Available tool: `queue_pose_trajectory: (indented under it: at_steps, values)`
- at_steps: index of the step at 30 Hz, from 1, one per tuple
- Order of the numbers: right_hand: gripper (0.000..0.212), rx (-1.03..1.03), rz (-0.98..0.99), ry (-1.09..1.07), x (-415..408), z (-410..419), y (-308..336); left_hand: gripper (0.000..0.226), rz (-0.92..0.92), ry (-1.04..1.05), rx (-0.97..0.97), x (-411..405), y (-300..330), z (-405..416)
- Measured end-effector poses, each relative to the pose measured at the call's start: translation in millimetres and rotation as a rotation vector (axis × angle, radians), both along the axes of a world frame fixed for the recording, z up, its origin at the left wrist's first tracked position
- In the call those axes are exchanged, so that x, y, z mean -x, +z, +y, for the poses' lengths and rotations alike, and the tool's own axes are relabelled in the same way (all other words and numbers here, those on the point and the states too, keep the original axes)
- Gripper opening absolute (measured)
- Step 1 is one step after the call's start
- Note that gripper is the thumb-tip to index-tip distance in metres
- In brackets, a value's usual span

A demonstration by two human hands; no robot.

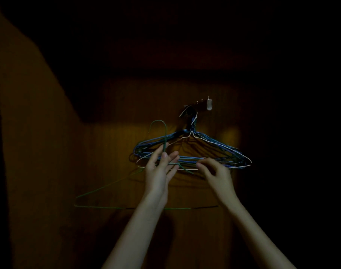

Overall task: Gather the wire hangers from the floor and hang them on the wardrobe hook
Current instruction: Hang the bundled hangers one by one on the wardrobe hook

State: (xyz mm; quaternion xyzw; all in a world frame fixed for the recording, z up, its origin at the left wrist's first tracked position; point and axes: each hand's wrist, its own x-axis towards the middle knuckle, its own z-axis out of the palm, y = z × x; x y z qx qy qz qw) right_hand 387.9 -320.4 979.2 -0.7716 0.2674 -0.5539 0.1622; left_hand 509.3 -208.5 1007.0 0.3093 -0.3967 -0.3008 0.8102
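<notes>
Most of the wardrobe panel (pixel 111 144) is lost in darkness; only a lit patch behind the hung hangers (pixel 204 150) shows grain. Where their tops loop over the hook rail (pixel 199 104) is a dark tangle, so which peg carries them and how many wires there are cannot be told. The green hanger (pixel 100 192) has its right shoulder hidden behind the left hand (pixel 160 171) and right hand (pixel 216 173), and its bottom bar fades to black on the right. Both forearms are cut off by the bottom edge

Both bare forearms extend upward and forward, nearly parallel. Left hand (pixel 159 171): raised, fingers mostly straight, thumb and forefinger pinching a thin wire. Right hand (pixel 216 172): at equal height, fingers curled forward, fingertips together; contact cannot be determined.
</notes>
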Motion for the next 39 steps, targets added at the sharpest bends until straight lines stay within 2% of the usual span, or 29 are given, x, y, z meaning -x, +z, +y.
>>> queue_pose_trajectory:
  at_steps: [6,8,11,13,16,18,21,27,32,39]
  values:
    - [0.011,0.141,-0.057,-0.006,5,32,-20,0.029,-0.001,-0.056,-0.015,6,1,12]
    - [0.011,0.181,-0.075,-0.028,9,36,-19,0.031,-0.094,-0.078,-0.058,5,0,20]
    - [0.014,0.205,-0.085,-0.064,20,40,-18,0.043,-0.354,-0.013,-0.141,1,-5,37]
    - [0.017,0.203,-0.093,-0.077,31,40,-16,0.039,-0.486,0.157,-0.109,-1,-10,50]
    - [0.014,0.22,-0.141,-0.082,47,40,-10,0.029,-0.637,0.563,-0.005,-5,-12,60]
    - [0.013,0.244,-0.173,-0.089,58,40,-4,0.025,-0.804,0.861,-0.032,-11,-12,56]
    - [0.02,0.237,-0.217,-0.087,72,39,6,0.026,-1.0,1.061,-0.116,-21,-12,41]
    - [0.012,0.24,-0.283,-0.153,92,24,28,0.056,-1.151,0.992,-0.121,-12,9,16]
    - [0.011,0.192,-0.296,-0.181,92,-6,45,0.058,-1.182,1.032,-0.077,-9,32,-6]
    - [0.009,0.112,-0.225,-0.24,56,-58,49,0.05,-1.198,1.038,-0.243,-33,27,-42]
